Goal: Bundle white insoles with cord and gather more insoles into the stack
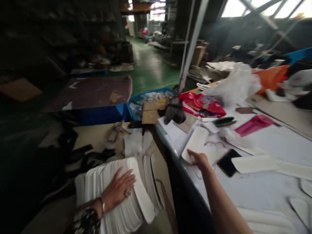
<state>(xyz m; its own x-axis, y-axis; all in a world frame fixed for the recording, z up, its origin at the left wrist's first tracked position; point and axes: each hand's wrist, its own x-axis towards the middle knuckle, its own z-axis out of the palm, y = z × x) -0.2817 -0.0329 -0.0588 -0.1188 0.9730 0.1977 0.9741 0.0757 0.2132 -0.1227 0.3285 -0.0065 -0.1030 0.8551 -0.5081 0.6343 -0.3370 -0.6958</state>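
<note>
My left hand (120, 188) lies flat across a tightly packed row of white, round-ended pieces (114, 211), its fingers stretched out. One pale piece (142, 195) leans at the right end of that row, close to my fingertips. Over the right-hand table, my right hand (200, 160) grips the near end of a single white round-ended piece (198, 138) between thumb and fingers. A pair of glasses (215, 143) and a black phone (229, 162) lie just right of this hand.
A dark gap (180, 182) separates the two work surfaces. More white strips (253, 163) lie on the right-hand table (248, 188), with a pink item (254, 125) and a red bag (202, 104) farther back. A cardboard box (152, 112) and blue crate (136, 112) stand ahead.
</note>
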